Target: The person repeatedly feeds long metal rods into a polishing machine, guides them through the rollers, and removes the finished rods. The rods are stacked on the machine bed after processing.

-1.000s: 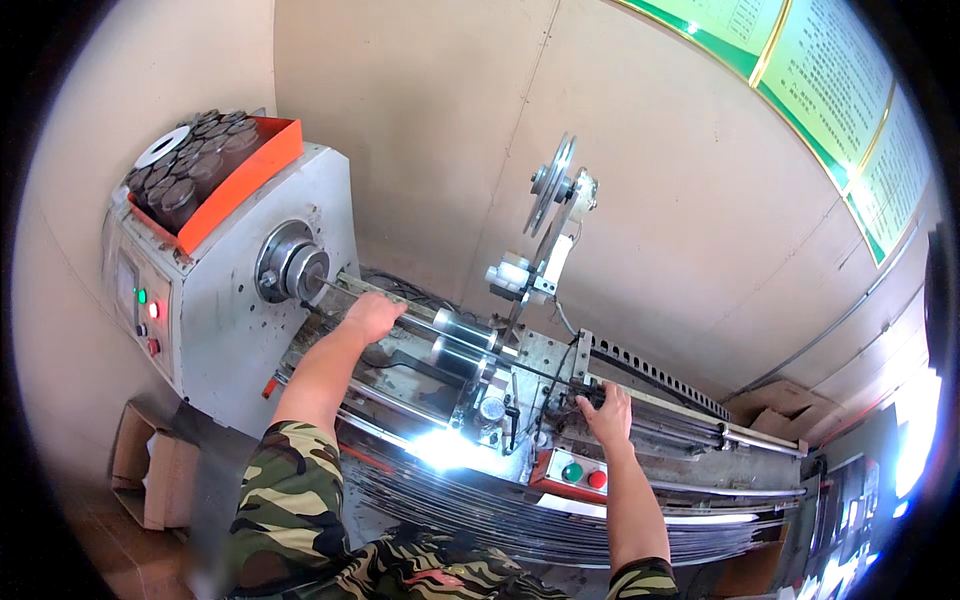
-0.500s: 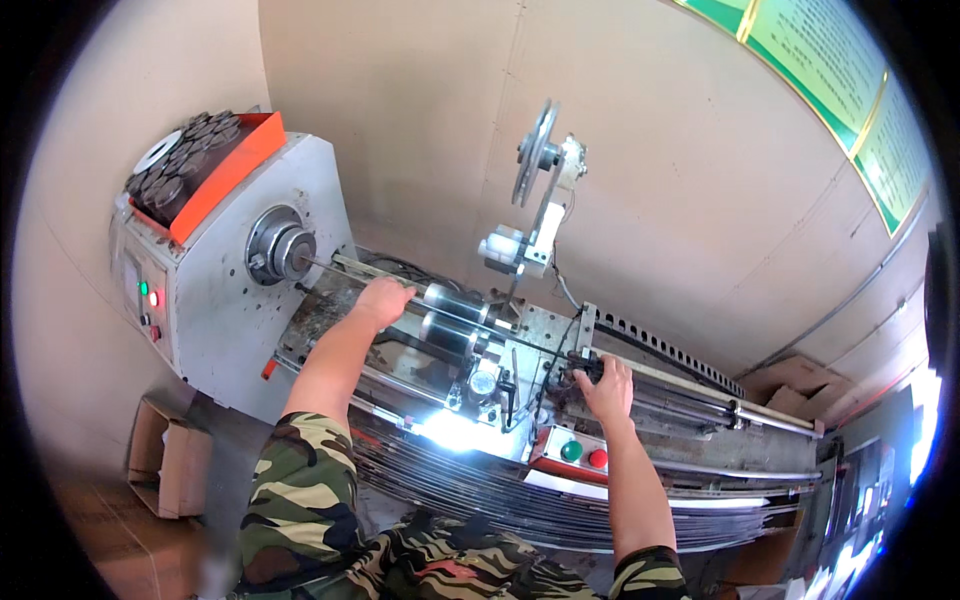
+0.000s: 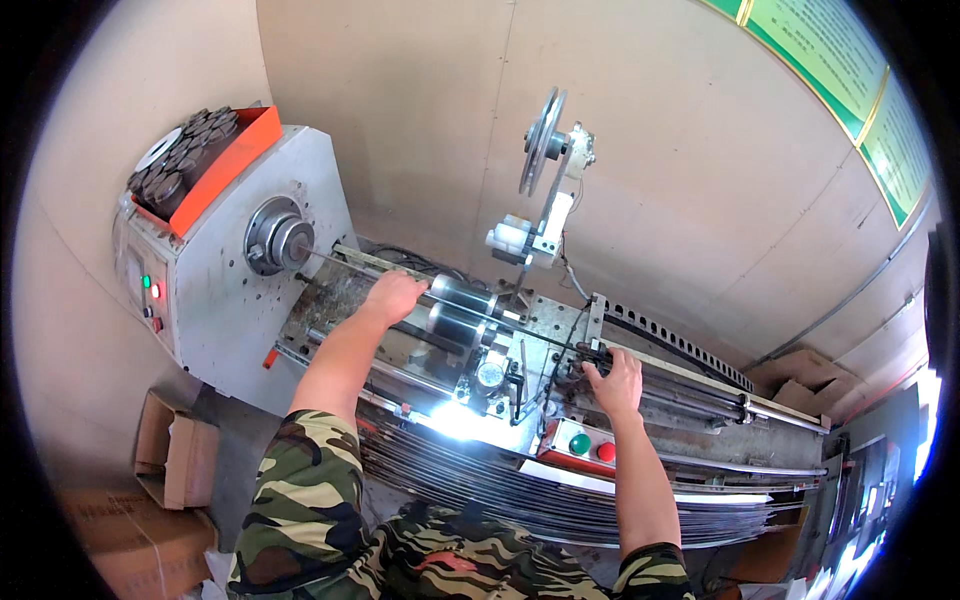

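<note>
A thin metal rod [image 3: 350, 266] runs slantwise over the machine bed, from the round chuck [image 3: 291, 242] at the left toward the middle. My left hand [image 3: 395, 296] is closed round it, just left of two shiny rollers [image 3: 462, 297]. Farther right, my right hand [image 3: 614, 383] has its thumb and fingers bent round a dark fitting [image 3: 597, 352] at the right part of the rod. The fingers partly hide that fitting. A small dial gauge [image 3: 490, 374] sits in front of the rollers.
An orange-edged tray [image 3: 228, 172] of dark round pieces tops the headstock [image 3: 215, 300]. A wheel on an arm [image 3: 543, 142] rises behind the bed. A box with green and red buttons [image 3: 578, 446] and many long rods [image 3: 450, 470] lie in front. Cardboard boxes [image 3: 190, 460] stand lower left.
The view has shifted slightly, so the machine and both hands appear a little farther right. Both hands keep their places on the rod and the fitting.
</note>
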Demonstrator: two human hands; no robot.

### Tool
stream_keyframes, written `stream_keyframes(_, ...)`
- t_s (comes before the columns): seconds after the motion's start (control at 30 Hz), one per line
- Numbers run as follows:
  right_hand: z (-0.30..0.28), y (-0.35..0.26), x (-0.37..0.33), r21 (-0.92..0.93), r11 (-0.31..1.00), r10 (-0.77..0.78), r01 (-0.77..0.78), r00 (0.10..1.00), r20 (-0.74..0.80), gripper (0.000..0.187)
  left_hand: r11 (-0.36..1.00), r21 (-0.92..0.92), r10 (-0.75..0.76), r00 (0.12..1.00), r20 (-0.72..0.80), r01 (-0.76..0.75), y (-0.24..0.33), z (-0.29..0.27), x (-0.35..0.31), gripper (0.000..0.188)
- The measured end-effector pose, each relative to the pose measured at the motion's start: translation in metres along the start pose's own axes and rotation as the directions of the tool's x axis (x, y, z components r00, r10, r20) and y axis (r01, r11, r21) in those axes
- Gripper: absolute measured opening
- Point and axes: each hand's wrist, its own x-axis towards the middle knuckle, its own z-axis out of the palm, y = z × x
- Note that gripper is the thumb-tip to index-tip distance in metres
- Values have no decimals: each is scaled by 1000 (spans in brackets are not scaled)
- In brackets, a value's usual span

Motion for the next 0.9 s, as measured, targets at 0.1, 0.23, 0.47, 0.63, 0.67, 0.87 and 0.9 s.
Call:
stream_keyframes(0.1, 0, 2, -1, 6, 1000, -15, 15, 1000, -16, 56, 999, 44, 27, 998, 51, -29, 4, -9, 3, 22)
stream_keyframes(0.23, -2, 2, 0, 8, 1000, -21, 21, 1000, -20, 55, 999, 39, 25, 999, 43, -27, 8, -8, 0, 21)
stream_keyframes(0.47, 4, 6, -2, 18, 999, -46, 47, 997, -57, 54, 999, -8, 49, 999, 15, -49, 7, -5, -1, 24)
stream_keyframes(0.63, 5, 5, -1, 20, 999, -40, 41, 998, -55, 54, 999, -11, 52, 999, 16, -52, 2, -4, 0, 23)
stream_keyframes(0.67, 5, 3, 0, 22, 999, -37, 38, 998, -53, 54, 998, -5, 57, 998, 9, -57, 1, -5, 0, 23)
stream_keyframes(0.87, 7, -2, -1, 12, 999, -31, 32, 997, -66, 54, 999, 22, 48, 998, 34, -49, -2, -5, 0, 21)
stream_keyframes(0.9, 6, -2, -1, 12, 999, -29, 30, 998, -64, 54, 999, 17, 48, 998, 27, -48, -3, -2, -1, 21)
